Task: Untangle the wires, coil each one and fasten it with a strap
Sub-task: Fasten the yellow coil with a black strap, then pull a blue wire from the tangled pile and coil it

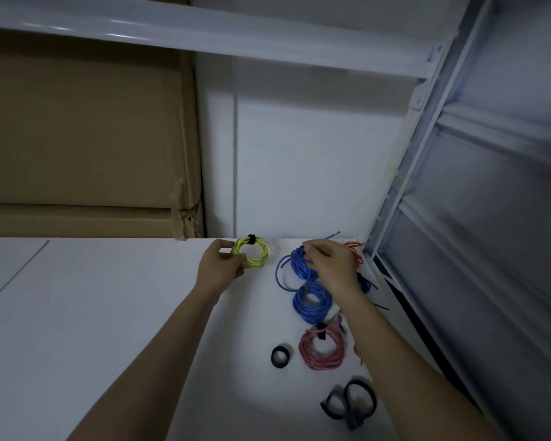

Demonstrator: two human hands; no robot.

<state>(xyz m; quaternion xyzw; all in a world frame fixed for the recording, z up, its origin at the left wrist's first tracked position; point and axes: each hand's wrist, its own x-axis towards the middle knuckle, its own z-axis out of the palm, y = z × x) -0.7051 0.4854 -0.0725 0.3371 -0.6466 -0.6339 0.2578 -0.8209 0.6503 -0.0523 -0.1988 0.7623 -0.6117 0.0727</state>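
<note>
A yellow-green wire coil (257, 253) with a black strap lies at the far edge of the white table (93, 313); my left hand (218, 265) grips its left side. To its right, my right hand (330, 261) pinches a loose blue wire (295, 264) that is partly coiled. A finished blue coil (312, 302) lies nearer me, and a red coil (322, 348) with a black strap lies nearer still. Loose red wire (355, 249) sits behind my right hand, partly hidden.
A small black strap roll (280, 356) lies left of the red coil. More black strap loops (350, 402) sit near the table's right front. Cardboard boxes (77, 138) stand at the back left, a white metal rack frame (427, 122) on the right.
</note>
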